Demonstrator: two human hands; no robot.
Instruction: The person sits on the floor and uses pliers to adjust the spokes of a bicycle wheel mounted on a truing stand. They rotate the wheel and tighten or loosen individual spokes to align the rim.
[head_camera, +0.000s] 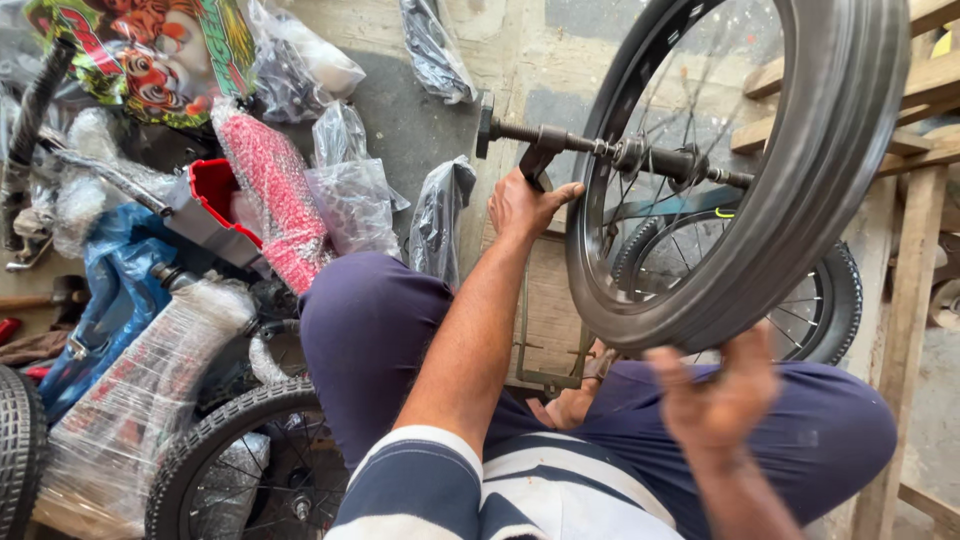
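Seated person, seen from above, is holding a small bicycle wheel (745, 180) up in front of the body, above the lap. The wheel, black rim with a thick grey-black tyre and thin spokes, is filling the upper right of the view, tilted so the hub faces left. A threaded axle (600, 148) is sticking out of the hub toward the left, with a nut at its far end. The left hand (525, 205) is reaching up to that axle, fingers curled around a dark wrench (540, 155) that is sitting on the axle between the end nut and the hub; the grip is closed on the wrench handle, thumb stretched toward the rim. The right hand (715, 395) is cupping the tyre from underneath at its lowest edge, fingers closed upward onto the rubber; it is blurred, so the finer finger positions are not readable. A second wheel (820, 300) is lying behind the held one, partly hidden by it. Legs in dark blue trousers (365, 330) are spreading to either side below; a striped blue-and-white shirt is showing at the bottom edge. To the left, plastic-wrapped bicycle parts (140, 400) are piling on the floor beside another tyred wheel (250, 470), with a red padded piece in plastic (275, 195) leaning near the knee.
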